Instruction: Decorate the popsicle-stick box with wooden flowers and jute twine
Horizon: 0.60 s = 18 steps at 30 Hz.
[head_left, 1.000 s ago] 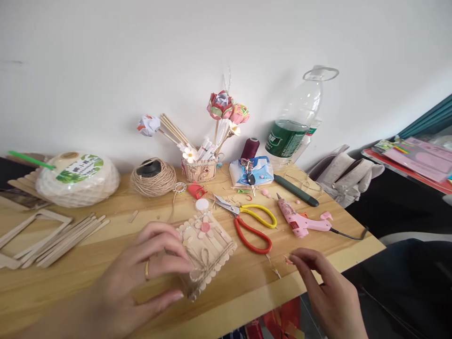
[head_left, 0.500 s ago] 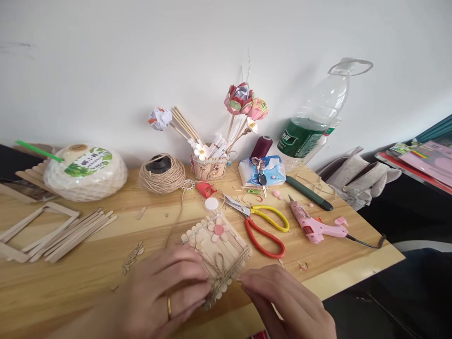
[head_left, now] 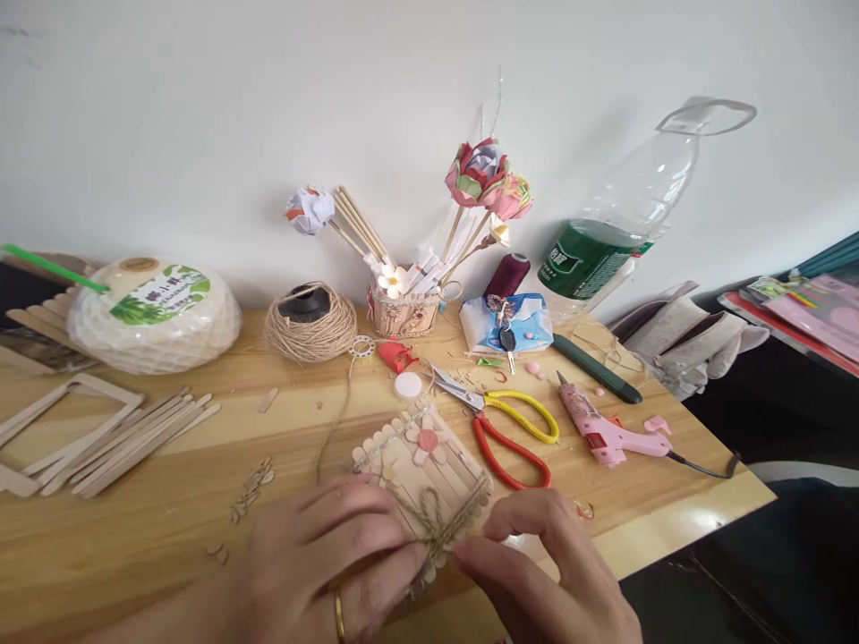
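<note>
A small panel of wooden sticks (head_left: 416,474) lies tilted on the table, with a pink-centred wooden flower (head_left: 428,439) near its top and a twine bow (head_left: 433,523) near its lower edge. My left hand (head_left: 335,555), a gold ring on one finger, is closed over the panel's lower left side beside the bow. At the bow's right, the thumb and finger of my right hand (head_left: 530,563) are pinched together at the panel's lower edge; whatever they hold is too small to make out.
Scissors (head_left: 480,407) and a pink glue gun (head_left: 610,429) lie to the right. Behind stand a twine ball (head_left: 312,324), a stick basket (head_left: 404,313) and a large bottle (head_left: 624,206). Loose sticks (head_left: 140,443) and a wrapped coconut (head_left: 157,313) are at left.
The view has shifted slightly. The bow shows more fully now, and my right hand has moved up against it, with its index finger more bent.
</note>
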Each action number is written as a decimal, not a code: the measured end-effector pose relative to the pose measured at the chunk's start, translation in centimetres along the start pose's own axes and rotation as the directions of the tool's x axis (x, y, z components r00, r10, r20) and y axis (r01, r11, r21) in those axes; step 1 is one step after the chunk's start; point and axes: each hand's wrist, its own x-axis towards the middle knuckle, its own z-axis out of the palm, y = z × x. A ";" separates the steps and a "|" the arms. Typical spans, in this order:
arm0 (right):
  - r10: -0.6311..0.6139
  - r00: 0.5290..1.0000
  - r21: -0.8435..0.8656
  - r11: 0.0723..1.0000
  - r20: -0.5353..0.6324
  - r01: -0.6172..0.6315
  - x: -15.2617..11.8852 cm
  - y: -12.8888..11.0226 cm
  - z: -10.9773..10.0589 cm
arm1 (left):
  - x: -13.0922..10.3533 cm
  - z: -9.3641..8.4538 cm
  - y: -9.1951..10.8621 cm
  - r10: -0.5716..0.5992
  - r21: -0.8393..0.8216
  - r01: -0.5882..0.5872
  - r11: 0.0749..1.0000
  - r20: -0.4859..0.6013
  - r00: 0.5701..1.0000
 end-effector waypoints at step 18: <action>-0.106 0.994 0.127 0.987 0.037 0.101 1.3 0.9 0.4 | 0.3 -0.2 -0.2 0.045 -0.010 -0.045 0.999 -0.006 0.999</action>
